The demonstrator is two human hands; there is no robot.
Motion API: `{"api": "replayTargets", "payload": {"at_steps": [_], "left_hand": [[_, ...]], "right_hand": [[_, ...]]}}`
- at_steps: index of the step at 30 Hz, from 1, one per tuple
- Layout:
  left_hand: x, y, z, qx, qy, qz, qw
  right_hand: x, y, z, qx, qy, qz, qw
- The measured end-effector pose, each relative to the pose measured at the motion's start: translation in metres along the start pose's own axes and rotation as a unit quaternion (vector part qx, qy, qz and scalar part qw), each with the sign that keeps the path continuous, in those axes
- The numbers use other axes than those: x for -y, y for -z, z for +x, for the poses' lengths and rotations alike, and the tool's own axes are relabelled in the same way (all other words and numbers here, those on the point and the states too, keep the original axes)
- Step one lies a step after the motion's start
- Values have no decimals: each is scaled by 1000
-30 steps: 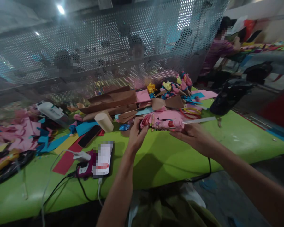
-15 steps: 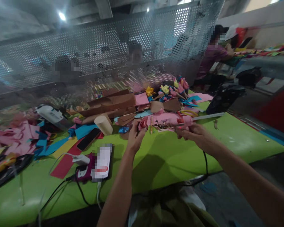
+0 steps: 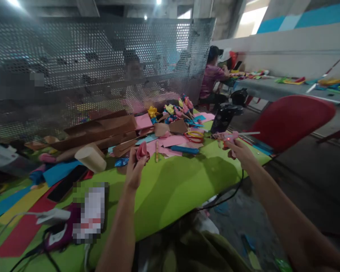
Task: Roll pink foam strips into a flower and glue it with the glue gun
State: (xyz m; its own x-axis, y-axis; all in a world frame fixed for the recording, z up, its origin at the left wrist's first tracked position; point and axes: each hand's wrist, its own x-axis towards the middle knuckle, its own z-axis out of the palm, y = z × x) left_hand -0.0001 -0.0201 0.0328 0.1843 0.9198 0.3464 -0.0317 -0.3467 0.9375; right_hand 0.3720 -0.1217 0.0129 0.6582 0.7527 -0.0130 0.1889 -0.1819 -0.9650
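My left hand (image 3: 134, 173) is closed round a pink rolled paper flower (image 3: 142, 151), pinched at its edge above the near side of the table. Out to the right, my right hand (image 3: 241, 152) grips a pink hot glue gun (image 3: 232, 135). A pale glue stick (image 3: 249, 133) pokes from the gun's back, and a small red light glows on its body. The gun's nozzle points left, towards the flower, but stands well apart from it. A yellowish pencil-like stick (image 3: 157, 152) lies just right of the flower.
Pink paper sheets, a blue roll (image 3: 184, 149) and yellow-and-red scissors (image 3: 195, 136) lie on the green table (image 3: 170, 189). A cream cylinder (image 3: 91, 159), phones and cables are at left. A perforated metal screen (image 3: 102, 64) stands behind; a person sits beyond, near a red chair (image 3: 291, 117).
My hands have moved apart: the glue gun has swung right, away from the paper flower, which stays in my left hand. The view has turned to the right.
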Motion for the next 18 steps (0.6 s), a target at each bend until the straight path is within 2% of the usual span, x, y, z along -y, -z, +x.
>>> {"api": "replayTargets", "payload": {"at_steps": [2, 4, 6, 8, 10, 12, 14, 16, 18], "left_hand": [[-1, -1, -1, -2, 0, -4, 1000], [-3, -1, -2, 1, 1, 0, 1000], [-2, -1, -4, 3, 1, -1, 1000], [0, -1, -4, 5, 4, -3, 1000], [2, 0, -5, 6, 9, -10, 1000], [5, 1, -5, 9, 15, -21, 1000], [6, 1, -5, 11, 20, -27, 999], [6, 1, -5, 9, 23, -24, 999], [5, 0, -5, 10, 22, -16, 1000]], "right_hand": [[-9, 7, 4, -1, -3, -61, 998], [-12, 11, 4, 4, 22, -173, 985], [-10, 13, 3, 4, 35, -217, 976], [-5, 13, 2, -24, 67, -352, 933], [-1, 13, 1, -28, 55, -435, 898], [2, 14, 0, -19, 17, -475, 880], [3, 14, -3, -42, 11, -493, 869], [5, 11, -9, -92, 71, -490, 864], [13, 3, -19, -109, 166, -450, 870]]}}
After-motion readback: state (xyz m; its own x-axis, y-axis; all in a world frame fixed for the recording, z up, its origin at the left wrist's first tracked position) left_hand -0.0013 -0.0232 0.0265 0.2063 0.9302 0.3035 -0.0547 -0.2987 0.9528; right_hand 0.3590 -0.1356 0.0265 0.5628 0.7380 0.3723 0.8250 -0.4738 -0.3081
